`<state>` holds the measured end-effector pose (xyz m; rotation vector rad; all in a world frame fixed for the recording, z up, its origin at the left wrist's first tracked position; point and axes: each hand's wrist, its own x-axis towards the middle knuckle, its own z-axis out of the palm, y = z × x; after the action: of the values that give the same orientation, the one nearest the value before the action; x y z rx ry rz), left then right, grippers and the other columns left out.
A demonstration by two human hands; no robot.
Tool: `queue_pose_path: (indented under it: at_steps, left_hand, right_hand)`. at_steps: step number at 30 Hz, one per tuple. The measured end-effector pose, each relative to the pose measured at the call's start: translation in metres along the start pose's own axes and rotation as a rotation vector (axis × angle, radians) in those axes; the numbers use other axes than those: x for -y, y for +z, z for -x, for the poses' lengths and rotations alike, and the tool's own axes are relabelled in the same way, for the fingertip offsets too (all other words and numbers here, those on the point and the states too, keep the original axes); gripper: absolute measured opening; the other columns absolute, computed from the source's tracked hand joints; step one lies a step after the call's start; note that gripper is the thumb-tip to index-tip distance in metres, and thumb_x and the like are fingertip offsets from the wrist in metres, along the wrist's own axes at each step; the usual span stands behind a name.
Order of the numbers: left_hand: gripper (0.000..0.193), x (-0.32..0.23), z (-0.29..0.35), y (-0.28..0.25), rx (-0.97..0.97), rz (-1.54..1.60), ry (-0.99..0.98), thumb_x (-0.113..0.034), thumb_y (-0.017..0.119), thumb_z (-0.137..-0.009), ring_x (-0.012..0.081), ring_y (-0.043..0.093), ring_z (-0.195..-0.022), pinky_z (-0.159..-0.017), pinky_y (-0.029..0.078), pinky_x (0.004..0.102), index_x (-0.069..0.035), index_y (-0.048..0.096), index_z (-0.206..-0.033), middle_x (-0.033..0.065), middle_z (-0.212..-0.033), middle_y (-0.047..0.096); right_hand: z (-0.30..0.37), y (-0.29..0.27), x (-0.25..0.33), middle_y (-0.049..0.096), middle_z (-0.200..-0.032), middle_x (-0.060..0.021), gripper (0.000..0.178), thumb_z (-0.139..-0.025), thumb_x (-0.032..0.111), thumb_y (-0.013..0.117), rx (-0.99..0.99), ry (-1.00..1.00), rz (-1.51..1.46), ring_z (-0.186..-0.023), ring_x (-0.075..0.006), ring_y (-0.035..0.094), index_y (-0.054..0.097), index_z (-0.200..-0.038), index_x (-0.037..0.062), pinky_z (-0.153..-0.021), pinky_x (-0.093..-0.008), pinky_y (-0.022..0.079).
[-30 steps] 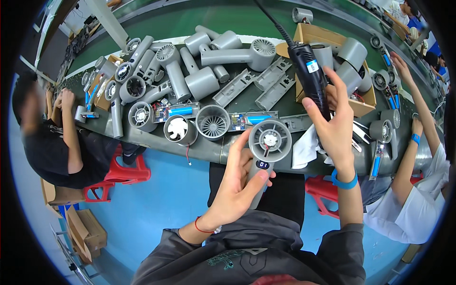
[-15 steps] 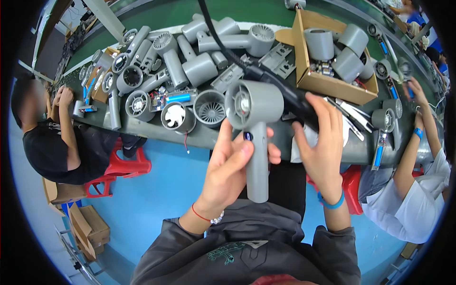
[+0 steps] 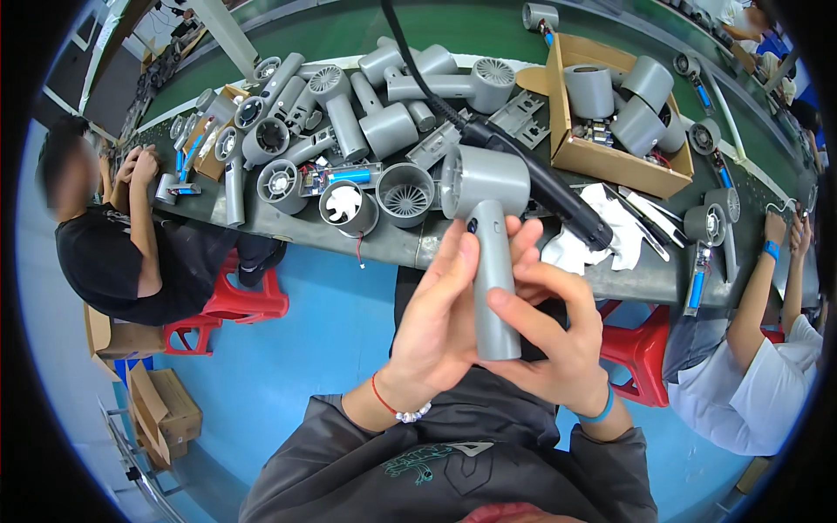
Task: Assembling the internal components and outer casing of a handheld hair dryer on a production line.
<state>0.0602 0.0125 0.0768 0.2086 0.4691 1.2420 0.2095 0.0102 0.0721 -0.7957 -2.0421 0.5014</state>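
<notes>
Along the desk's near edge [image 3: 392,241], left hand [image 3: 436,331] and right hand [image 3: 562,344] clamp the fan [image 3: 499,183], best steadied by its handle [image 3: 494,261].

The blue floor [image 3: 331,331] is bordered by a dark bench [image 3: 645,281], behind which a green surface [image 3: 349,30] is seen. Red stools [image 3: 248,302] are placed along the bench, and cartons [image 3: 179,410] are set near the pale wall [image 3: 65,336] on the left.

Black tool [image 3: 549,189], obstacle beyond fan [image 3: 490,227]
</notes>
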Motion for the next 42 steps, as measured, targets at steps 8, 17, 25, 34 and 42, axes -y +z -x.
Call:
queue_pose_path:
  at_steps: [8,17,25,34,42]
  left_hand:
    - [0.061,-0.006,0.046,-0.042,-0.029,-0.992,-0.024,-0.019,0.066,-0.087,0.0217,0.051,-0.111,-0.094,0.042,0.035,-0.006,0.036,-0.138,0.0118,-0.121,0.05]
    - [0.031,-0.021,0.033,-0.053,0.407,-0.832,-0.342,-0.014,0.072,-0.083,0.013,0.064,-0.088,-0.075,0.048,0.0249,-0.001,0.053,-0.103,0.0073,-0.091,0.065]
    - [0.022,-0.017,0.032,-0.059,0.318,-0.834,-0.233,-0.003,0.07,-0.082,0.0118,0.064,-0.074,-0.067,0.049,0.0248,-0.003,0.054,-0.098,0.0077,-0.083,0.068]
    - [0.021,-0.015,0.011,-0.078,0.403,-0.936,0.061,-0.015,0.072,-0.082,0.0106,0.056,-0.06,-0.057,0.041,0.0242,-0.003,0.058,-0.092,0.0028,-0.069,0.06]
    - [0.02,-0.005,0.006,-0.08,0.354,-1.077,0.16,-0.016,0.071,-0.081,0.0169,0.065,-0.068,-0.063,0.047,0.0253,-0.002,0.062,-0.092,0.007,-0.078,0.066]
  right_hand:
    - [0.03,-0.043,0.006,0.062,-0.1,-0.0168,0.058,-0.071,0.048,0.078,-0.143,0.136,-0.333,-0.084,-0.0255,0.065,0.068,-0.103,0.0009,-0.069,-0.0288,0.051]
    - [-0.01,-0.018,-0.008,0.063,-0.104,-0.0144,0.05,-0.074,0.038,0.074,0.285,0.467,-0.617,-0.089,-0.0263,0.06,0.064,-0.106,-0.0007,-0.076,-0.0332,0.047]
    - [-0.057,-0.023,-0.073,0.061,-0.102,-0.0162,0.05,-0.072,0.016,0.076,0.247,0.391,0.372,-0.093,-0.0287,0.059,0.057,-0.116,0.0028,-0.082,-0.0342,0.046]
    - [-0.1,-0.067,-0.054,0.056,-0.086,-0.006,0.055,-0.081,0.02,0.072,0.141,0.612,-0.401,-0.063,-0.0105,0.053,0.043,-0.124,0.0007,-0.058,-0.0237,0.044]
    - [-0.082,-0.059,-0.031,0.042,-0.074,-0.0025,0.083,-0.094,0.056,0.044,-0.265,0.277,-0.866,-0.047,-0.008,0.04,0.017,-0.145,-0.0046,-0.044,-0.0201,0.039]
